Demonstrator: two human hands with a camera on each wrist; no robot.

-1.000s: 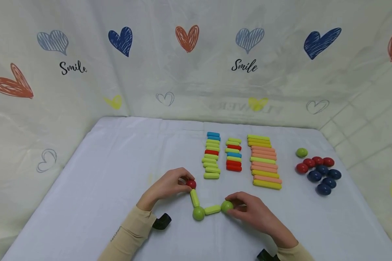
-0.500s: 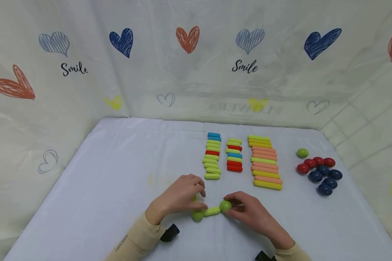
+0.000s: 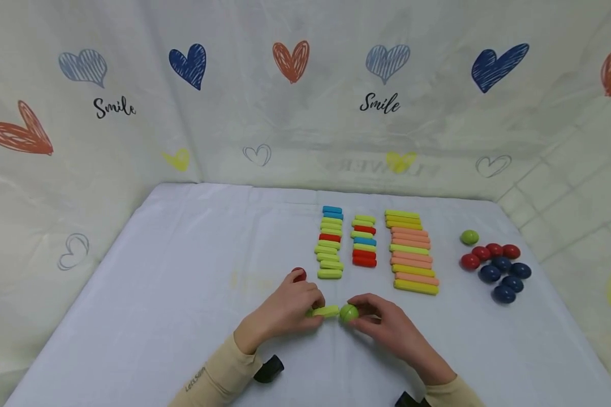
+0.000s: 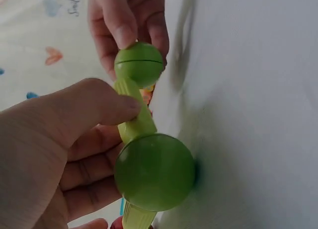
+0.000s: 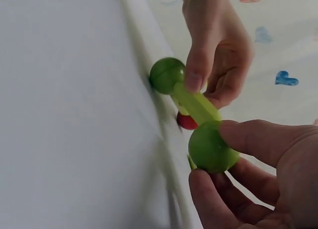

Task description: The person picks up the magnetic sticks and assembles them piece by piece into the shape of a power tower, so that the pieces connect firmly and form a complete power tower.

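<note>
My left hand [image 3: 285,308] pinches a short light-green rod [image 3: 327,311] between thumb and fingers. My right hand [image 3: 392,333] holds a green ball [image 3: 348,313] by its fingertips, at the rod's right end. In the left wrist view a second green ball [image 4: 155,172] sits at the rod's other end, and another light-green rod [image 4: 138,217] runs on from it. A red ball [image 3: 299,275] shows just beyond my left fingers; its join to that second rod is hidden by the hand in the head view.
Behind the hands lie a column of short rods [image 3: 329,237], a second short column [image 3: 364,254] and a column of longer rods [image 3: 411,260]. On the right are several dark blue balls [image 3: 504,294], several red balls [image 3: 470,262] and one green ball [image 3: 470,237].
My left hand has left the red ball and moved right to pinch the rod between the green balls. The joined pieces have shifted away from me; the right hand keeps its ball.
</note>
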